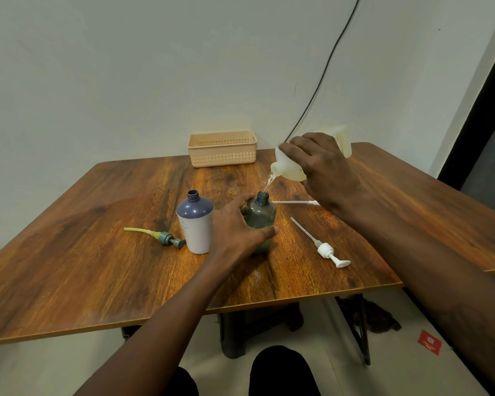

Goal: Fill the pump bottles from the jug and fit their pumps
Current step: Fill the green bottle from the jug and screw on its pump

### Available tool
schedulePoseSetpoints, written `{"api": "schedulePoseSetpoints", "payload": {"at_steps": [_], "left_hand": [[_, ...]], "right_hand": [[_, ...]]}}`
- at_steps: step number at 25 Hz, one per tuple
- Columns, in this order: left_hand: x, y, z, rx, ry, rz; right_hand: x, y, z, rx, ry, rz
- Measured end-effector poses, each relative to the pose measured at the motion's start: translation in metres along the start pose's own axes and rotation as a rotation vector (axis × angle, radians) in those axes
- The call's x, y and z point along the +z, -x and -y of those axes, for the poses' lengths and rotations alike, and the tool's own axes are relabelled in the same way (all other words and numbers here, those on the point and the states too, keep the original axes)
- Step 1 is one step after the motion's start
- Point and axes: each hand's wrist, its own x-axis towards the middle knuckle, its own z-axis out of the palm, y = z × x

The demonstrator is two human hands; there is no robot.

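Observation:
My right hand (323, 170) grips a white jug (290, 167), tipped spout-down, and a thin clear stream falls from it into the open neck of a dark green bottle (260, 214). My left hand (236, 228) wraps around that bottle and holds it upright on the table. Just left of it stands a purple-topped white bottle (195, 224), uncapped. A grey pump with a yellow tube (160, 237) lies left of that bottle. A white pump (325, 248) lies to the right. Another white pump tube (295, 202) pokes out from under my right wrist.
A beige slotted basket (223, 148) sits at the back edge of the wooden table (97, 267). A black cable (326, 70) hangs down the wall behind the jug. A second table surface (440, 210) adjoins on the right.

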Motion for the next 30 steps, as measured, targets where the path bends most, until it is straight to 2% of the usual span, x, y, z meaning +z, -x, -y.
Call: {"api": "schedulePoseSetpoints", "payload": {"at_steps": [30], "left_hand": [[-0.0036, 0.0022, -0.0050, -0.017, 0.043, 0.006]], "right_hand": [[0.0034, -0.0014, 0.0022, -0.043, 0.044, -0.027]]}}
